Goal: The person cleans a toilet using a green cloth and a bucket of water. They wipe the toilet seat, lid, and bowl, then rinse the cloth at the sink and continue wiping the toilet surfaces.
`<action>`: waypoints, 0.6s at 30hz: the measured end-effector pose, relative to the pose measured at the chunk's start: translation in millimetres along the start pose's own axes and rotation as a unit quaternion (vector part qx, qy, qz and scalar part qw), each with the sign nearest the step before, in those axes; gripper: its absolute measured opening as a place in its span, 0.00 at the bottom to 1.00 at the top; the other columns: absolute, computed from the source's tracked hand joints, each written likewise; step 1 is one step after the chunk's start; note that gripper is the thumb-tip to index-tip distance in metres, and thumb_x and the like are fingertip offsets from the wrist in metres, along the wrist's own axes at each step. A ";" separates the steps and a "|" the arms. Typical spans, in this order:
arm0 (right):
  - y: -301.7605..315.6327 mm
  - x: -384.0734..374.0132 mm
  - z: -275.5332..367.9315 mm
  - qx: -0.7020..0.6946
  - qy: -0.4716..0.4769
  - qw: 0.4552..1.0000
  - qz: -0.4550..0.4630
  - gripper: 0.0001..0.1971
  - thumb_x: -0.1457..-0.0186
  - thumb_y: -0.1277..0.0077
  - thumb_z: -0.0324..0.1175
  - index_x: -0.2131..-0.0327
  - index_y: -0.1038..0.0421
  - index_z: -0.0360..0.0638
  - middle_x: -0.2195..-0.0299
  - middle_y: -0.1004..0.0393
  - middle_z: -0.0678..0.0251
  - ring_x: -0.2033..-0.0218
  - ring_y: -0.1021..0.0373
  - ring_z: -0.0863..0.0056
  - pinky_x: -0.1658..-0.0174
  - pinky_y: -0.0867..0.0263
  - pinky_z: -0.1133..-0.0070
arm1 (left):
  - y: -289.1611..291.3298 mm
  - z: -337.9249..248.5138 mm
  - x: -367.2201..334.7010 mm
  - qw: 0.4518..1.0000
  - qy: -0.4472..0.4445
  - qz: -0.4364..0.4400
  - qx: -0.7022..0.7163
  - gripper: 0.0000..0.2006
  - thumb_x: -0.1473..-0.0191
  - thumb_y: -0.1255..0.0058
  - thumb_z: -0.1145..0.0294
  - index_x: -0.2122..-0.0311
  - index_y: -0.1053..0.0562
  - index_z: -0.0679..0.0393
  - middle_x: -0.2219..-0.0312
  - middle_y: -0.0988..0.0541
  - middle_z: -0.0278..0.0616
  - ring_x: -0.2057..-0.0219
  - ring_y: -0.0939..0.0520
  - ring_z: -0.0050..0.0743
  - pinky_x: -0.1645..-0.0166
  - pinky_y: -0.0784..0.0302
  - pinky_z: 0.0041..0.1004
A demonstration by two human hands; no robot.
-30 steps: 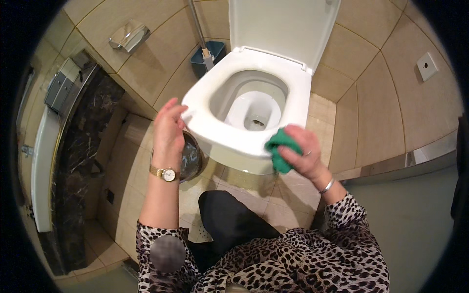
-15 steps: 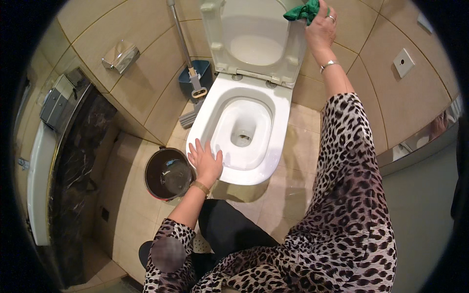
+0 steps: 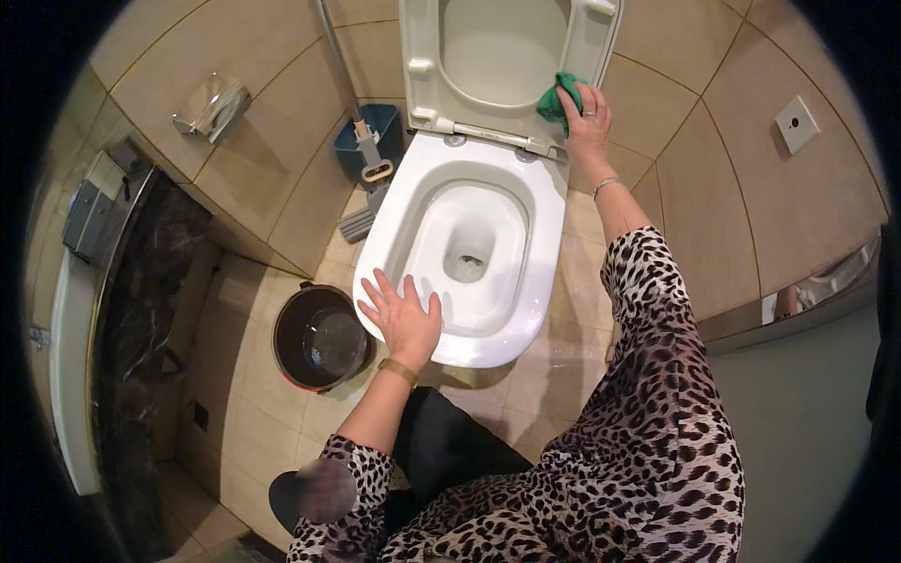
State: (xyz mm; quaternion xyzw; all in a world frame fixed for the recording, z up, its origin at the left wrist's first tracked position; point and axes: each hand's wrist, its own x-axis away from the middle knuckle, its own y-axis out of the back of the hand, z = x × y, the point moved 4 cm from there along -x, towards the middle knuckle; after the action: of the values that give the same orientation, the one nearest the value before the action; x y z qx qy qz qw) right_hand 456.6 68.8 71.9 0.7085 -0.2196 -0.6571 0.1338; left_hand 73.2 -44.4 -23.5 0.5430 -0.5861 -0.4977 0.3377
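My right hand [image 3: 589, 127] presses a bunched green cloth [image 3: 561, 98] against the lower right part of the raised toilet seat [image 3: 427, 70]. Its fingers are bent over the cloth. My left hand [image 3: 405, 319] rests, fingers spread, on the front left rim of the white toilet bowl [image 3: 507, 349] and holds nothing. The seat and lid stand upright at the back, on the hinges. A little water and something dark show at the bottom of the bowl.
A dark bucket [image 3: 286, 342] stands on the tiled floor left of the toilet. Behind it, a grey-headed mop [image 3: 358, 225] leans by a blue bin [image 3: 382, 122]. A metal paper holder [image 3: 211, 105] is on the left wall. A dark marble counter [image 3: 141, 272] runs along the left.
My right hand has moved the green cloth down and left, from the seat's upper right edge to its lower right part. My left hand has shifted slightly right along the rim.
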 end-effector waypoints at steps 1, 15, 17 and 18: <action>-0.6 3.0 4.5 -0.012 -0.001 1.000 0.012 0.20 0.53 0.52 0.25 0.53 0.28 0.52 0.46 0.36 0.66 0.41 0.45 0.61 0.45 0.43 0.62 | 2.8 0.1 -1.5 1.000 -0.008 -0.004 0.004 0.29 0.50 0.49 0.55 0.46 0.31 0.63 0.38 0.52 0.69 0.35 0.61 0.73 0.37 0.67 0.65; -102.7 -1.4 139.1 -0.093 0.145 0.982 0.079 0.15 0.53 0.52 0.30 0.58 0.26 0.46 0.52 0.31 0.64 0.49 0.37 0.66 0.53 0.37 0.71 | 6.5 -3.6 -1.7 1.000 -0.022 0.012 -0.009 0.31 0.53 0.47 0.52 0.45 0.31 0.60 0.36 0.54 0.65 0.35 0.61 0.70 0.37 0.66 0.64; -110.1 -7.3 151.8 -0.060 0.154 0.975 0.152 0.15 0.52 0.52 0.30 0.58 0.26 0.47 0.50 0.32 0.65 0.47 0.38 0.66 0.51 0.38 0.72 | 5.7 -0.6 -1.5 1.000 -0.019 0.015 -0.012 0.32 0.53 0.47 0.52 0.45 0.32 0.60 0.36 0.54 0.65 0.35 0.61 0.70 0.37 0.66 0.64; -103.4 -6.5 143.4 -0.048 0.161 0.977 0.134 0.15 0.52 0.52 0.30 0.59 0.26 0.48 0.50 0.32 0.64 0.48 0.38 0.66 0.51 0.38 0.72 | 4.9 -0.8 -1.7 1.000 -0.021 0.015 -0.011 0.32 0.53 0.47 0.53 0.45 0.32 0.60 0.36 0.54 0.65 0.35 0.62 0.70 0.37 0.66 0.64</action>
State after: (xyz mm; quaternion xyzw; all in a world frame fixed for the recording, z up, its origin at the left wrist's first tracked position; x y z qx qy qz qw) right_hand 328.4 175.9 13.7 0.7616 -0.2564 -0.5207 0.2883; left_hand 72.8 -43.3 -18.3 0.5198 -0.5959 -0.5100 0.3386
